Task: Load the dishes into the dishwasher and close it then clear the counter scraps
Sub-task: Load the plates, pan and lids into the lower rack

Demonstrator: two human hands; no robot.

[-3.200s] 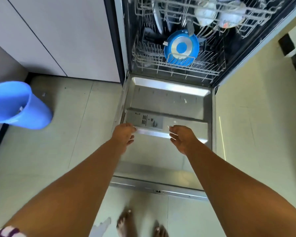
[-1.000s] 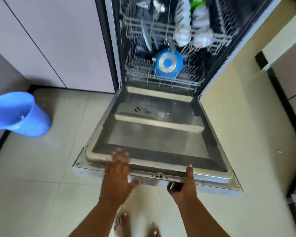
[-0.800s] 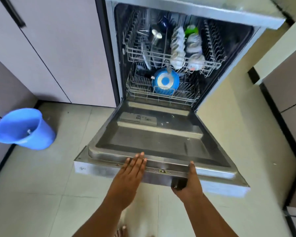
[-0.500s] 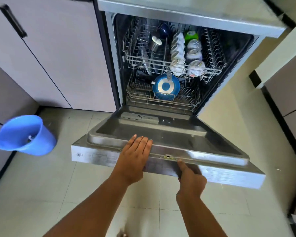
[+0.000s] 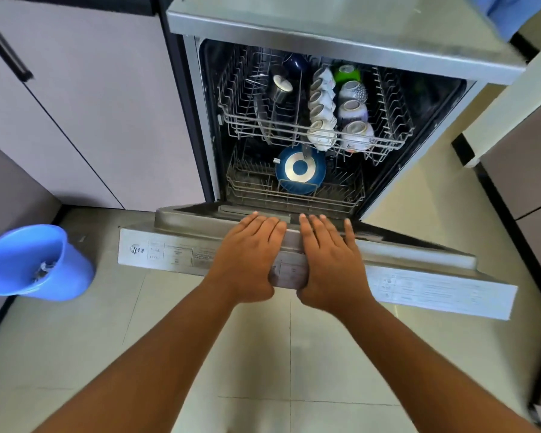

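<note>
The steel dishwasher door (image 5: 425, 285) stands partly raised in front of the open dishwasher. My left hand (image 5: 247, 257) and my right hand (image 5: 331, 260) lie side by side on the middle of the door's top edge, fingers straight and flat over the rim, thumbs under the edge. Inside, the upper rack (image 5: 384, 142) holds several upturned cups and bowls (image 5: 322, 110) and a steel tumbler (image 5: 280, 85). A blue plate (image 5: 300, 170) stands upright in the lower rack (image 5: 253, 185).
A blue bucket (image 5: 60, 276) with scraps inside stands on the tiled floor at the left. Pale cabinet doors (image 5: 91, 104) run left of the dishwasher. A cabinet (image 5: 519, 170) with a dark plinth stands to the right. The steel counter top (image 5: 341, 29) sits above the opening.
The door has swung up from flat on the floor to partly raised. Both hands moved from the inner panel to its top edge, and my right hand shifted from under the edge to flat on top.
</note>
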